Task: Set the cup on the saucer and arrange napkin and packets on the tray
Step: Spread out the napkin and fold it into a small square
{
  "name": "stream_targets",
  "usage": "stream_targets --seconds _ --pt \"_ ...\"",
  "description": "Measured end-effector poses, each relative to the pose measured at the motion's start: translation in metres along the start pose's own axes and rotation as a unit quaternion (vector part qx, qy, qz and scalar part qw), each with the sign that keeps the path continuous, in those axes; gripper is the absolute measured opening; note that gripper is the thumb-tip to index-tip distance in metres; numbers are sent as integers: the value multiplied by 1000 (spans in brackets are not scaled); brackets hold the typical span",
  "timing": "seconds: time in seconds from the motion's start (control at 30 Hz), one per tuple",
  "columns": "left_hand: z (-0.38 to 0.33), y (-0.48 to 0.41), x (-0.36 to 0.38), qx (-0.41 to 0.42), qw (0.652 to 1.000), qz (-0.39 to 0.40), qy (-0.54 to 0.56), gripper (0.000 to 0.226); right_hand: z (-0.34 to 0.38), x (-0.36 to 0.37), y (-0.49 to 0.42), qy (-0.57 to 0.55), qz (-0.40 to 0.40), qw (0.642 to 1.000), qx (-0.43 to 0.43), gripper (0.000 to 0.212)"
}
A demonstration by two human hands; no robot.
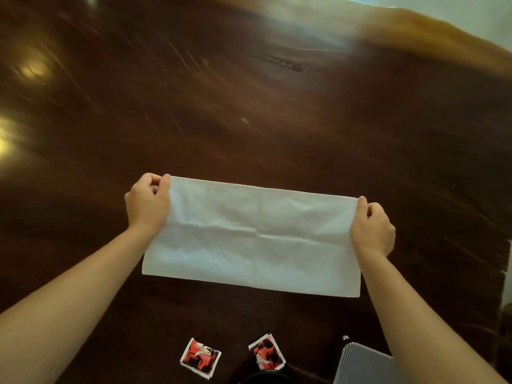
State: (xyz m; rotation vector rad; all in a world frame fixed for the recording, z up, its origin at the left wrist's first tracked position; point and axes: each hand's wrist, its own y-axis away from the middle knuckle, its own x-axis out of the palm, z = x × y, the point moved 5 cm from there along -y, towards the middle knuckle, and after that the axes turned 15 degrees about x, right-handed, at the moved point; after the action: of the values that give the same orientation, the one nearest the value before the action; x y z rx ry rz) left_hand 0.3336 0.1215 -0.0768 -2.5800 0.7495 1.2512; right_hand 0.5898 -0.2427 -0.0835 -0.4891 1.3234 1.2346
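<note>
Two hands hold one white napkin (pixel 253 234) spread flat above the dark wooden desk (pixel 249 106). The left hand (pixel 147 202) has its grip pinched closed on the napkin's far left corner; the right hand (pixel 372 227) has its grip pinched closed on the far right corner. The napkin's near edge hangs free. Beyond the napkin the desk surface is open up to its far edge. Near the desk's front edge lie two red packets, the left packet (pixel 200 358) and the right packet (pixel 267 353), apart from each other. A grey ribbed tray (pixel 360 364) sits just right of them, partly hidden by the right forearm; its contents cannot be told.
</note>
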Motion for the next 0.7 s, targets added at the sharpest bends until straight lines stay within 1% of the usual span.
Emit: stream_targets --seconds 0.03,0.07,0.1,0.13,0.17,0.23,0.27,0.3,0.33,0.37,0.4,0.47,0.5,0.53,0.6,0.7 --pt "-4 1 -6 -9 1000 -3 3 30 1 -6 1 -30 4 999 11 39" --pt "-8 4 -12 9 1000 -11 -18 33 2 -13 4 -53 -11 999 3 35" --pt "-14 9 -18 59 996 -16 -64 39 4 -17 10 -59 -42 997 -20 35" --pt "-21 16 -19 126 985 -9 -116 46 7 -17 22 -53 -68 995 -49 39" --pt "-27 27 -15 195 969 12 -153 51 11 -8 42 -52 -73 992 -87 43" --pt "-24 54 10 296 932 97 -185 63 26 26 103 -52 -1 980 -190 53" --pt "-19 67 25 321 915 146 -197 67 37 47 142 -29 48 965 -256 59" --pt "-10 79 39 332 899 189 -212 69 46 68 180 22 102 942 -320 64" --pt "-2 87 50 336 887 216 -232 69 52 88 213 84 162 911 -369 66" --pt "5 92 54 336 878 229 -251 70 54 106 236 141 204 881 -402 65" --pt "10 93 56 338 874 232 -262 70 54 119 246 181 214 862 -422 64" --pt "13 90 54 337 876 223 -264 71 47 129 233 238 177 844 -446 66" --pt "14 88 52 331 878 218 -269 72 40 131 218 251 155 844 -448 67" --pt "16 87 50 318 881 217 -274 72 32 130 203 254 128 850 -444 67" --pt "18 85 49 299 888 209 -279 74 14 116 167 242 72 874 -416 68" --pt "18 84 50 297 885 216 -286 75 -19 85 112 254 36 896 -363 68"
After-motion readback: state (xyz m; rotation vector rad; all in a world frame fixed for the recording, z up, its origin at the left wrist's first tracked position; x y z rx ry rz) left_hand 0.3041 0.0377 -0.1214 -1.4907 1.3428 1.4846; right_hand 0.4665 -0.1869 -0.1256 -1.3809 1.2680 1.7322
